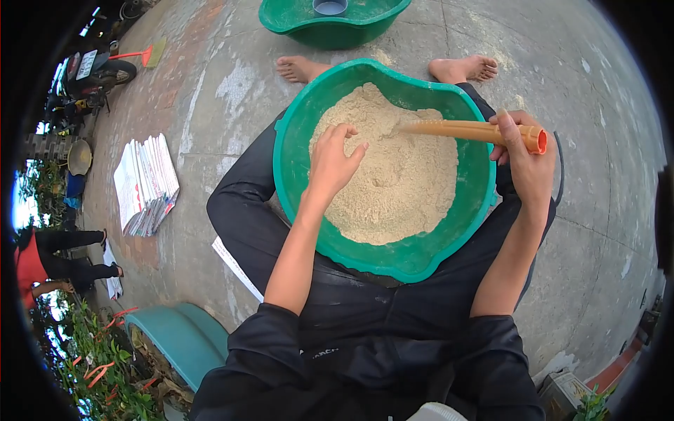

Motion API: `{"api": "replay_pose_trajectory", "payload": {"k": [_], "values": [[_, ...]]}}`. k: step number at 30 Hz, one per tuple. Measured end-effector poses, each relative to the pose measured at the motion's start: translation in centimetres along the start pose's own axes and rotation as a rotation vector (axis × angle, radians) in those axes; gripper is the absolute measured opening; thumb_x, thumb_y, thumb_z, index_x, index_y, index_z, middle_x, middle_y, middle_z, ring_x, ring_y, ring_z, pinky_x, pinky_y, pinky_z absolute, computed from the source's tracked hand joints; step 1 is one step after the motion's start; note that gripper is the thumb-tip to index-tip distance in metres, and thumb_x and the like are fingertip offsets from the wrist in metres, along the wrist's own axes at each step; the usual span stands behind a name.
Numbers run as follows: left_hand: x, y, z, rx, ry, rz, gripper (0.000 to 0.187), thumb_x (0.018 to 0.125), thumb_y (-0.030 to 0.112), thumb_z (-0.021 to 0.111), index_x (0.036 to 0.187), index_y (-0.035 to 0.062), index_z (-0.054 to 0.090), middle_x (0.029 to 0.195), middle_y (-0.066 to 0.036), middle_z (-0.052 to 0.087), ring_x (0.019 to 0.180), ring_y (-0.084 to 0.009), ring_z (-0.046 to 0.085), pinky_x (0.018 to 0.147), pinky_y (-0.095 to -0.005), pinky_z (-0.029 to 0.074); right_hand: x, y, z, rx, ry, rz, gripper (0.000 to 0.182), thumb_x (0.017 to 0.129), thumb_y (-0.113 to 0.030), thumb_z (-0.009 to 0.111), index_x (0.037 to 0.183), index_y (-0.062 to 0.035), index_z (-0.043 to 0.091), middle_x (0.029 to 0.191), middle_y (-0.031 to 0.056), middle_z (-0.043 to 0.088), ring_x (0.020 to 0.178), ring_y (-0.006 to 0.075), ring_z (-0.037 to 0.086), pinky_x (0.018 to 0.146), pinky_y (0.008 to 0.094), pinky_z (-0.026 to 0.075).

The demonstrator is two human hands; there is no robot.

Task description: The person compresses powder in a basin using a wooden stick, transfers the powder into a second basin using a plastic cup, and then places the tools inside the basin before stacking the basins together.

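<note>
Between my legs rests a green plastic tub (295, 203) with a scalloped rim, holding a broad heap of pale tan powder (386, 189). My left hand (335, 163) is over the left part of the heap, thumb apart from the bent fingers and nothing held. On the tub's right side, my right hand (523, 144) grips an orange tube (456, 130) near its open end. The tube lies almost level across the rim, and its far end, dusted with powder, reaches over the middle of the heap.
Beyond my feet stands a second green tub (330, 35) with a small grey bowl (330, 8) inside. A stack of folded paper sacks (146, 184) lies on the concrete to the left. Farther left are a person (53, 263), a motorbike (98, 74) and a teal planter (179, 340).
</note>
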State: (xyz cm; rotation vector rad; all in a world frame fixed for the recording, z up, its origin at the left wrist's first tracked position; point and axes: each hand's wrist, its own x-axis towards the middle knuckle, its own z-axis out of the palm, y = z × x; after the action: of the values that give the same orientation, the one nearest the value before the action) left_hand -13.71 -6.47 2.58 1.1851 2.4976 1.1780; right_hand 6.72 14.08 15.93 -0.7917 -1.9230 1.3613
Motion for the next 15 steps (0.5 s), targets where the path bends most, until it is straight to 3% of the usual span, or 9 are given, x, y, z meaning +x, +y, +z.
{"api": "replay_pose_trajectory", "payload": {"k": [2,4,15], "values": [[0.0,0.02,0.11,-0.001,-0.003,0.011,0.031,0.08,0.018,0.073,0.103,0.0005,0.062,0.101,-0.017,0.064,0.098,-0.0324,0.062,0.086,-0.0421,0.048,-0.06,0.07,-0.05,-0.022,-0.045,0.033,0.03,0.093,-0.029,0.067,0.086,0.0004,0.068,0.068,0.0016,0.062,0.054,0.0062,0.057,0.05,0.0193,0.042],[-0.07,0.09,0.19,0.01,-0.007,0.022,0.03,0.08,0.018,0.073,0.101,0.0001,0.063,0.101,-0.017,0.064,0.098,-0.0331,0.062,0.086,-0.0424,0.048,0.04,0.33,0.53,0.005,0.233,-0.012,0.03,0.093,-0.028,0.067,0.086,0.0006,0.068,0.069,0.0026,0.063,0.053,0.0061,0.056,0.048,0.0193,0.042],[-0.14,0.16,0.1,0.022,-0.015,0.028,0.029,0.08,0.018,0.073,0.101,0.0008,0.063,0.1,-0.018,0.064,0.097,-0.0341,0.062,0.085,-0.0431,0.049,-0.14,-0.03,-0.07,0.101,0.303,-0.035,0.03,0.095,-0.026,0.063,0.085,0.0017,0.068,0.069,0.0047,0.064,0.048,0.0069,0.055,0.044,0.0184,0.039]]}}
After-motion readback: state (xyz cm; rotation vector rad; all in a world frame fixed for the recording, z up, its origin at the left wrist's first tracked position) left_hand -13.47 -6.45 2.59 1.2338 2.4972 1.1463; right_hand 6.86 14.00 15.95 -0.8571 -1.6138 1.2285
